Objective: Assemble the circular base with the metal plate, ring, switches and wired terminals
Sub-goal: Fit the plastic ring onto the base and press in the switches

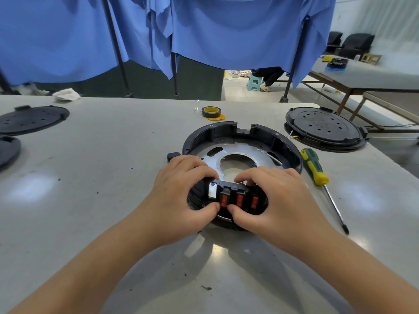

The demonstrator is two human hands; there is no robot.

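Both hands curled around the switch block.

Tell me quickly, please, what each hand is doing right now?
Left hand: grips the black switch block with orange rocker switches.
Right hand: grips the same block.

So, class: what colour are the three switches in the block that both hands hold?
Orange-red switches, set in black housings; the head view shows them.

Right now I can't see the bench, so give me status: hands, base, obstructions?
Both hands grip the switch block at the base's near rim. Metal plate seated inside. Screwdriver lies right, clear.
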